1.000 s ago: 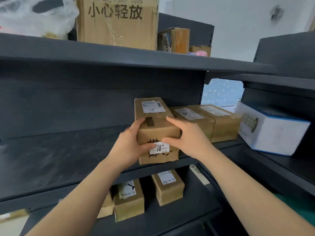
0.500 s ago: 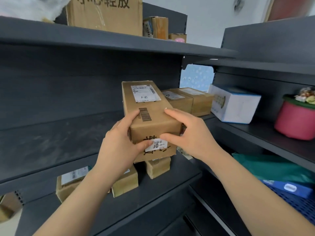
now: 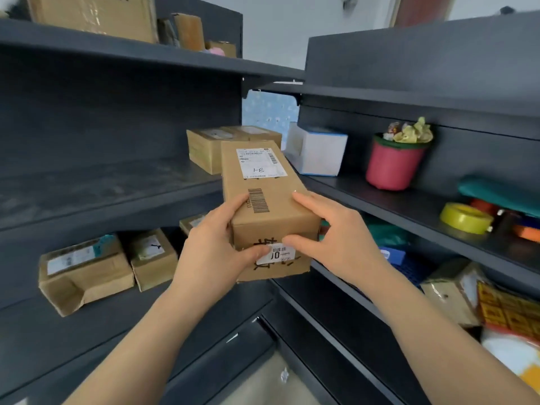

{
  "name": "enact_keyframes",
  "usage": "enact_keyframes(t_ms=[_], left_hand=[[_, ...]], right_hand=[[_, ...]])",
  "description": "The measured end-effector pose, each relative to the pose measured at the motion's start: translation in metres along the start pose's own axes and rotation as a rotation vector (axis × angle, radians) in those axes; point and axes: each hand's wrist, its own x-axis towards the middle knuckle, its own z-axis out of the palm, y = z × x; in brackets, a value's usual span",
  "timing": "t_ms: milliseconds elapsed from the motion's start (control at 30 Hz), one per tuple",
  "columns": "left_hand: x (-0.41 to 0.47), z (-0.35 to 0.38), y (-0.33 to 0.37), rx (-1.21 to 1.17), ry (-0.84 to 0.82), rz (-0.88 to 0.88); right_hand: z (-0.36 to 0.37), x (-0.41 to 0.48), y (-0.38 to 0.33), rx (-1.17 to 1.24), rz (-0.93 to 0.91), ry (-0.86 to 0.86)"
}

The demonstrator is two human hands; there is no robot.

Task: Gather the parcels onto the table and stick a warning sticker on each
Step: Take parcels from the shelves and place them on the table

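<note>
held in the air by both hands, in front of the middle shelf (image 3: 102, 206) and past its front edge: long cardboard parcel (image 3: 271, 211). left hand (image 3: 216, 247) curled round the near left corner, thumb at the small white label. right hand (image 3: 336, 238) clasped on the right side, forefinger along the top edge. open air under the parcel, in the corner between the two dark racks. just behind, two more parcels (image 3: 204, 150), partly hidden by it. to the right, white box (image 3: 318, 153) and pink pot (image 3: 391, 168). lower left, dented parcel (image 3: 84, 273). label print too small to read. right-hand goods cut off by the frame.
</note>
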Motion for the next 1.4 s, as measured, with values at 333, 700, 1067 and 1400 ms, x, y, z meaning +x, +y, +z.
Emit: enact_keyframes(t_ms=[333,700,1067,1400], left_hand=[[-0.070,0.108,0.073,-0.152,-0.275,0.067],[-0.088,0.224,0.158,-0.339,-0.639,0.273],[-0.133,0.313,0.254,-0.529,-0.991,0.550],[-0.255,0.379,0.366,-0.638,-1.291,0.720]], right_hand=[[-0.102,-0.139,0.037,-0.221,0.270,0.060],[-0.201,-0.250,0.048,-0.463,0.596,0.275],[-0.264,-0.351,0.013,-0.691,0.927,0.524],[-0.328,-0.486,-0.031,-0.843,1.203,0.682]])
